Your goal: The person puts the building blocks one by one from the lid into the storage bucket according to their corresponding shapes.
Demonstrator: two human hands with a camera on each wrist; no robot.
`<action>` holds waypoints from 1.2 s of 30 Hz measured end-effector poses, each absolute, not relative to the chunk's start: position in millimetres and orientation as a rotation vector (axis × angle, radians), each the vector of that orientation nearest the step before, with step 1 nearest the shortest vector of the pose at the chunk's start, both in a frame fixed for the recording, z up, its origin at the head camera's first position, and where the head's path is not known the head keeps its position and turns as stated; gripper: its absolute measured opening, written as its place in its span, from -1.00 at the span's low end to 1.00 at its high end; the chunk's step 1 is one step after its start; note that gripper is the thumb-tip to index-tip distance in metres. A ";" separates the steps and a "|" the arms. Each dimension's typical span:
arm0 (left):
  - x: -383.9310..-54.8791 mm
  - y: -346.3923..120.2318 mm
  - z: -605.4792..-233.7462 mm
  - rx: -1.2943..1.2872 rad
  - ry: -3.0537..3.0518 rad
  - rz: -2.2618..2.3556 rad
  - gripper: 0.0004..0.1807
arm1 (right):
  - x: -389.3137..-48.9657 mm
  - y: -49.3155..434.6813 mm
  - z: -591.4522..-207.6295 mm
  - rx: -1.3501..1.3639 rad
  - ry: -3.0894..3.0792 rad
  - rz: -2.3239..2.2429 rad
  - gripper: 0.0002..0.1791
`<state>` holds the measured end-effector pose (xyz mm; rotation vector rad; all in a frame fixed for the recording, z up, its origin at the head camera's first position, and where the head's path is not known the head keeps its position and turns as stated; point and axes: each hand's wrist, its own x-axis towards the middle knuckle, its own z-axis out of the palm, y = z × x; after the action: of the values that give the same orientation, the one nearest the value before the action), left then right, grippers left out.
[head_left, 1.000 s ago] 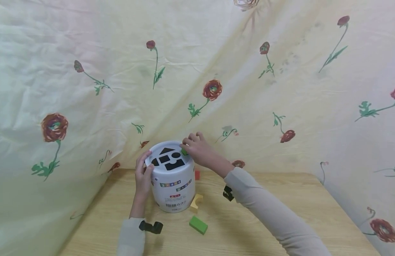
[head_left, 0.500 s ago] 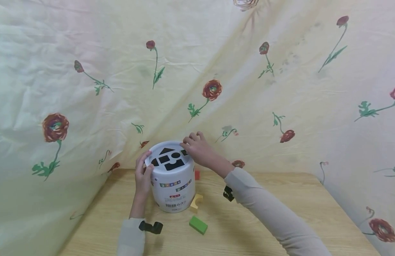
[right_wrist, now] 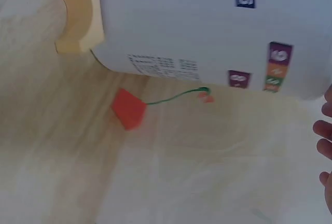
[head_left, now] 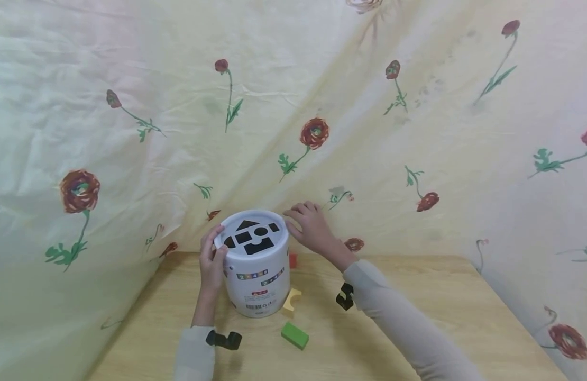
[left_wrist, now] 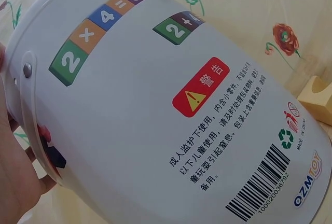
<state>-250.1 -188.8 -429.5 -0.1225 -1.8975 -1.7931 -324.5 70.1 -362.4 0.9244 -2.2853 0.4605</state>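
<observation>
A white toy bucket point(head_left: 262, 283) stands upright on the table, its lid point(head_left: 231, 235) cut with several dark shaped holes. Gripping the bucket's rim from the left is my left hand point(head_left: 211, 267), thumb on the near edge and fingers round the side. In the left wrist view this hand point(left_wrist: 18, 177) lies beside the bucket's handle strap point(left_wrist: 37, 125). My right hand point(head_left: 313, 228) is just right of the rim, fingers loosely bent and holding nothing. Only its fingertips point(right_wrist: 324, 130) show in the right wrist view.
A yellow arch block point(head_left: 291, 302) sits against the bucket's lower right side. Nearer me lies a green rectangular block point(head_left: 294, 335). Behind the bucket at right is a red block point(head_left: 293, 260), partly hidden. A flowered cloth point(head_left: 179, 132) hangs behind the wooden table point(head_left: 407, 307).
A green block showing at the lid's right hole one second ago has gone down out of sight. My right hand has drawn back rightward off the lid. The left hand stays on the bucket.
</observation>
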 end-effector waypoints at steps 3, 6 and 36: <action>-251.3 -188.5 -429.8 -0.123 -1.886 -1.793 -0.45 | -331.9 76.3 -379.0 0.859 -2.318 0.602 -0.69; -252.6 -188.1 -430.7 -0.134 -1.870 -1.790 -0.45 | -338.2 81.1 -395.1 0.815 -2.380 0.686 -0.70; -253.2 -186.2 -434.5 -0.115 -1.860 -1.764 -0.43 | -359.1 79.4 -476.4 0.807 -2.877 0.790 -0.54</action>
<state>-253.2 -186.2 -434.5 -0.1150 -1.8605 -1.7637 -359.1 79.4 -476.4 0.8071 -2.8775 0.7904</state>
